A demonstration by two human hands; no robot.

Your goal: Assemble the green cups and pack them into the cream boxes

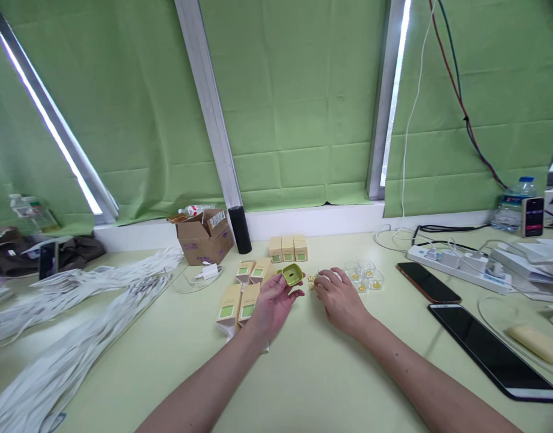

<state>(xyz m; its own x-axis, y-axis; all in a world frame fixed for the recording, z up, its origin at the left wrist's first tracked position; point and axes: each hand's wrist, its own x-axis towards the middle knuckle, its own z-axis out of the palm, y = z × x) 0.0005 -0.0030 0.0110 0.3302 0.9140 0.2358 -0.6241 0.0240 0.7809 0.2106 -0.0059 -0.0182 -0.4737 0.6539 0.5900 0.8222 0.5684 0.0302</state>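
Observation:
My left hand (pixel 276 304) grips a small olive-green square dish (pixel 293 275) by its edge, its hollow side showing a dark slot in the middle. To its right, my right hand (pixel 339 299) is low over the table, fingers bent together at several tiny yellow pieces (pixel 311 280). What its fingertips pinch is too small to make out. Beyond that hand stand several clear plastic cups (pixel 365 273) with small yellow pieces in them. Tan boxes with green labels (pixel 229 302) lie to the left of and partly behind my left hand.
Three tan boxes (pixel 288 248) stand at the back, near a black cylinder (pixel 239 230) and a cardboard carton (pixel 204 240). Bundles of white strips (pixel 91 325) cover the left side. Phones (pixel 427 282), a tablet (pixel 493 349) and a power strip (pixel 457 267) occupy the right.

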